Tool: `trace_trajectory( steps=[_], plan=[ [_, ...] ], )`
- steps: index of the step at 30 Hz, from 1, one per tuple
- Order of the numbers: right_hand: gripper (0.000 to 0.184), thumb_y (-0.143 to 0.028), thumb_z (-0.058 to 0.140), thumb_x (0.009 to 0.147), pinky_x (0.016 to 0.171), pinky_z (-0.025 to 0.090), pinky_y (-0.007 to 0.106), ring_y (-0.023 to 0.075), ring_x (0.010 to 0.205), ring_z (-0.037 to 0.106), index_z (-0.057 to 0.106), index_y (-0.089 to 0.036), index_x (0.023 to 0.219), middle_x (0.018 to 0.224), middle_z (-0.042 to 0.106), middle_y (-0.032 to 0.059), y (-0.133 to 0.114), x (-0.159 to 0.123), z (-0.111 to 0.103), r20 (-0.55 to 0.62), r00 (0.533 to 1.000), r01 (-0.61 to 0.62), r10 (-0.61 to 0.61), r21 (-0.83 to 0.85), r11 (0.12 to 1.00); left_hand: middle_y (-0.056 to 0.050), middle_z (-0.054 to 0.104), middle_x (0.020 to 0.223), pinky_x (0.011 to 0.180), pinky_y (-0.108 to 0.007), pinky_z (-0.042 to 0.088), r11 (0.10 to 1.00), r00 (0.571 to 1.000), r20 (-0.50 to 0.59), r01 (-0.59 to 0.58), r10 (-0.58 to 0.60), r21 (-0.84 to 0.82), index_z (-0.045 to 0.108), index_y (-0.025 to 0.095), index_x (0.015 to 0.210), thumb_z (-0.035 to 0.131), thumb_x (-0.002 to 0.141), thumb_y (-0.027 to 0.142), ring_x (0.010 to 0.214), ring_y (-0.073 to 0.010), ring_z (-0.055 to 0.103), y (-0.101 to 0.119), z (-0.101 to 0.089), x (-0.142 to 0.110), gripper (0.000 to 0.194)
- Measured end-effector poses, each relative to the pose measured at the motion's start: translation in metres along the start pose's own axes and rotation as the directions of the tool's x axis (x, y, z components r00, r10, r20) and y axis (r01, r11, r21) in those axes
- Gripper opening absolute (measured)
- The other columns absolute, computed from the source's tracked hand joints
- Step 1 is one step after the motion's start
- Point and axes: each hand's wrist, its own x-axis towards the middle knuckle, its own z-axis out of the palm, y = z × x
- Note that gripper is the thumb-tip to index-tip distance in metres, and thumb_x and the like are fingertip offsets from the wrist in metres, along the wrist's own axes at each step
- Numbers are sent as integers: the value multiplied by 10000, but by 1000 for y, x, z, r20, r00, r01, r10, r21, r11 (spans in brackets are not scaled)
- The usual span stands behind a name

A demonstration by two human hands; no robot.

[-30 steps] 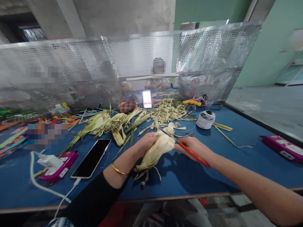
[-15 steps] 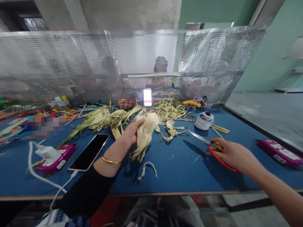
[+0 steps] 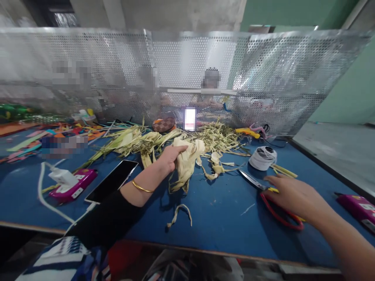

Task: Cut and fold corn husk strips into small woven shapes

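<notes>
Head cam: left hand (image 3: 168, 159) is pinching a pale husk bundle (image 3: 186, 164) over the blue table (image 3: 222, 222), leafy heap (image 3: 221, 137) just behind it. Right hand (image 3: 293, 195) is over the red-handled scissors (image 3: 252, 181) near the white thread ball (image 3: 263, 159), honestly can't tell if those fingers are actually gripping.

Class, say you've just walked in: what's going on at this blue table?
Someone is working bare-handed at a blue table. The left hand holds a bundle of pale, dry, husk-like leaves. The right hand is at metal scissors with red-and-yellow handles, near a white ball of thread; whether its grip is closed on them is unclear. One curled pale strip lies apart on the table, and a heap of shredded yellow-green strips lies beyond the bundle.
</notes>
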Motion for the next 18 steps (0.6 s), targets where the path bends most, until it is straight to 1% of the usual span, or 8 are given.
trace_trajectory(
  steps=[1,2,4,5,7,11,15,18],
  plan=[
    [321,-392,590,764,747,485,404,326,902,663,695,-191,991,992,708,155,-12,4,-4,-52,997,58,-50,185,981,-58,704,696,681,-352,542,1000,1000,5,-8,8,0,666,148,841,711,638,100,681,-225,665,-2,3,2,213],
    [388,-463,578,776,805,489,398,302,931,660,678,-192,1035,1020,710,136,-26,9,-7,-85,994,103,-74,421,901,-57,705,699,679,-349,540,1000,1000,18,-14,14,1,664,153,832,712,640,103,673,-219,662,-4,6,3,203],
    [474,-547,570,771,816,510,370,268,965,655,653,-178,1056,1037,706,125,-60,21,-7,-10,995,67,-99,805,590,-63,708,713,688,-343,536,1000,998,66,-6,7,-7,663,154,816,716,660,140,676,-214,663,-10,10,6,166],
    [506,-587,558,771,790,523,356,250,937,661,647,-170,1043,1001,708,121,-79,27,-4,42,993,7,-110,912,411,-71,713,728,695,-338,534,1000,996,90,8,-6,-16,664,152,814,720,672,170,687,-214,665,-13,12,8,154],
    [493,-571,670,704,737,526,315,209,862,661,649,-163,982,932,705,98,-114,40,5,164,963,-122,-213,973,198,-87,719,752,705,-327,530,998,989,141,55,-49,-35,667,140,816,715,708,239,716,-218,671,-18,13,10,154],
    [423,-440,827,535,526,429,237,129,612,571,636,-181,808,709,655,8,-157,58,23,187,974,-185,-129,982,28,-97,721,747,680,-319,530,989,966,227,135,-119,-56,676,122,835,693,747,340,719,-227,670,-24,5,13,235],
    [388,-372,835,509,500,377,236,121,561,536,641,-179,784,644,633,-20,-157,63,31,96,992,-100,-85,994,-53,-79,719,768,664,-300,521,998,960,275,53,-56,16,676,111,845,821,565,227,667,-191,651,-27,-3,11,336],
    [355,-345,837,505,470,341,225,95,499,493,644,-184,756,588,606,-44,-149,60,32,102,990,-110,-94,990,-88,-57,712,793,654,-298,511,997,971,237,-47,30,66,676,117,836,839,487,179,659,-175,637,-30,-3,9,390]
  ],
)
